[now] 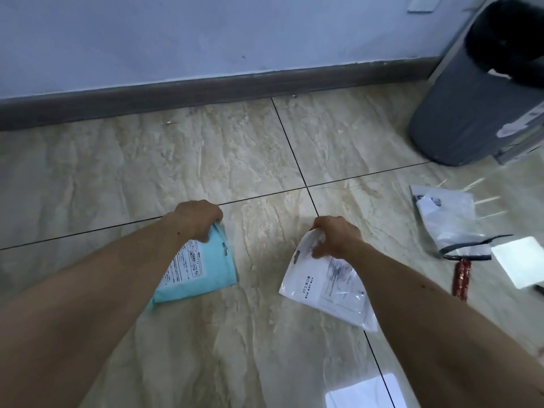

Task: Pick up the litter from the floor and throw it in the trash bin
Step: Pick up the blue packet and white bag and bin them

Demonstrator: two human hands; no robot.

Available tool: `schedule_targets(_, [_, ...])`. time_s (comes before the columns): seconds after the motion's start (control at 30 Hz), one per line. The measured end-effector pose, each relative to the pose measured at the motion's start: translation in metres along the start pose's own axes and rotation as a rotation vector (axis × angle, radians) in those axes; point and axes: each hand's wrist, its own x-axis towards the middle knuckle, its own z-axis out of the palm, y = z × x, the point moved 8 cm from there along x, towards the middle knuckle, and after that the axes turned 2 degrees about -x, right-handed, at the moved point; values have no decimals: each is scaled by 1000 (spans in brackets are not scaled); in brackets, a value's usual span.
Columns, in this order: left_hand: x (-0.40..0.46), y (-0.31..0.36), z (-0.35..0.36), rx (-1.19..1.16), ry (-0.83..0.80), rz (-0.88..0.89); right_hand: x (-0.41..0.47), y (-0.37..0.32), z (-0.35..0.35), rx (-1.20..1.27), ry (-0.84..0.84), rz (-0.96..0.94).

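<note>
Marbled beige tile floor fills most of the frame, and you are bent low over it with both arms stretched forward. At the upper right the grey trash bin stands against the wall, its black liner folded over the rim; that is where everything in your hands has to end up, and it is well apart from both of them.

Your left hand, at centre left, is closed on the top edge of the pale blue packet, fingers curled over it, the packet trailing down toward you. Your right hand, at centre right, is pinched shut on the top corner of the white plastic bag, which hangs slack below it. Whether either piece has cleared the tile I cannot tell.

Both grips sit on thin, slippery film, so bunch more material into each palm before you rise; a corner pinch looks likely to slide out mid-swing. Lift both together and turn toward the upper right.

More litter waits at the right edge: a clear crumpled wrapper, a white square sheet beside it, a small red wrapper just below, and a few thin sticks near the bin's foot. Step around these on your way so you do not scatter them.
</note>
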Motion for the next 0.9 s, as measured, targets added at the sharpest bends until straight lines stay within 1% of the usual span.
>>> schedule_targets(0.13, [-1, 18, -31, -60, 75, 31, -13, 26, -15, 51, 23, 144])
schedule_targets(0.27, [-22, 39, -68, -127, 131, 16, -45, 51, -52, 60, 38, 275])
schedule_targets(0.4, [-54, 53, -114, -188, 138, 28, -90, 59, -104, 10, 32, 266])
schedule_targets(0.57, [-108, 63, -200, -220, 157, 45, -144, 65, -196, 87, 121, 319])
schedule_targets(0.73, [-154, 79, -305, -267, 164, 114, -193, 80, -298, 161, 179, 431])
schedule_targets(0.9, [-182, 112, -412, -241, 205, 211, -236, 113, -392, 254, 250, 637])
